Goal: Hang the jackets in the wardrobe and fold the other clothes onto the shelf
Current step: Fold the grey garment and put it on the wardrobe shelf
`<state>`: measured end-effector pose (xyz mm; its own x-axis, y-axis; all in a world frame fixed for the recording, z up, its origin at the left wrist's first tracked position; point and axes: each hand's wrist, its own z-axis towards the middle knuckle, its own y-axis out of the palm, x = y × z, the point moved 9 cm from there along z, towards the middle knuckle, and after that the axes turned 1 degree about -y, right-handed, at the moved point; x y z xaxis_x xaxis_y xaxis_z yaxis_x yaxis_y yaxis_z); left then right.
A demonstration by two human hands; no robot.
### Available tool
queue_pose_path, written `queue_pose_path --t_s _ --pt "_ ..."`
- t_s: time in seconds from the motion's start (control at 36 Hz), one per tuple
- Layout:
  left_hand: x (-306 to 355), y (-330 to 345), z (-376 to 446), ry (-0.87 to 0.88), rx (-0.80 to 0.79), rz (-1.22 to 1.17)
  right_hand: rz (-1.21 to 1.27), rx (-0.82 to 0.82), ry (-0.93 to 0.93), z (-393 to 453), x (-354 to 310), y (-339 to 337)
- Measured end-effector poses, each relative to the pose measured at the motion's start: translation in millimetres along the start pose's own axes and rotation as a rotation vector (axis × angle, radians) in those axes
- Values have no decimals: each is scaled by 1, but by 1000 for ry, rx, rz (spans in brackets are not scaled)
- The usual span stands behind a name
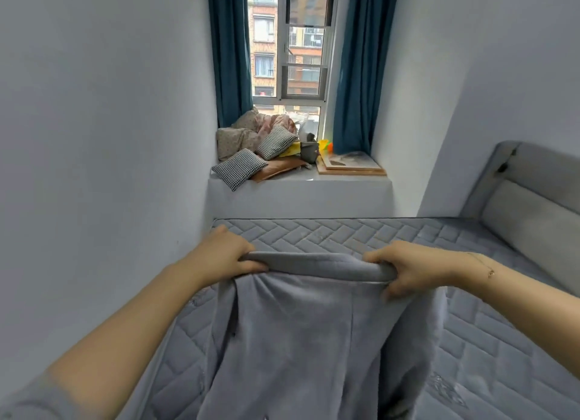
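Note:
A soft grey-blue garment (314, 331) hangs in front of me over the bare quilted mattress (376, 237). Its thick top band runs level between my hands. My left hand (229, 256) grips the band's left end, thumb under the fabric. My right hand (411, 269) is closed on the right end, a thin bracelet on the wrist. The rest of the cloth drops down out of the frame's bottom edge. No wardrobe or shelf is in view.
A window ledge (301, 184) beyond the mattress holds checked cushions (240, 167), floral bedding and a flat board (351, 165). Teal curtains (230, 55) frame the window. A white wall stands close on the left, a padded headboard (527, 206) on the right.

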<state>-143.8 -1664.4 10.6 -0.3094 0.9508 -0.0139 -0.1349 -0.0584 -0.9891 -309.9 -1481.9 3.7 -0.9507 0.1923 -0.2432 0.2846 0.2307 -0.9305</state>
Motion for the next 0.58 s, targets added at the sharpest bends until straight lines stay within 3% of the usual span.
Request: queue_pose_path --t_s 0.08,0.17,0.28,0.42,0.5,0.58 --pt "10 10 12 20 -44 75 129 -309 183 -28 29 33" --pt "18 26 23 59 -39 136 -44 -390 392 -53 77 58" --pt "26 55 38 124 -54 319 -221 -249 516 -94 134 66" --pt "54 104 68 219 -101 385 -347 -70 536 -140 182 68" --pt "71 126 93 204 -116 504 -461 5 594 -157 200 65" --pt "90 151 115 126 -211 477 -593 130 675 -187 219 65"
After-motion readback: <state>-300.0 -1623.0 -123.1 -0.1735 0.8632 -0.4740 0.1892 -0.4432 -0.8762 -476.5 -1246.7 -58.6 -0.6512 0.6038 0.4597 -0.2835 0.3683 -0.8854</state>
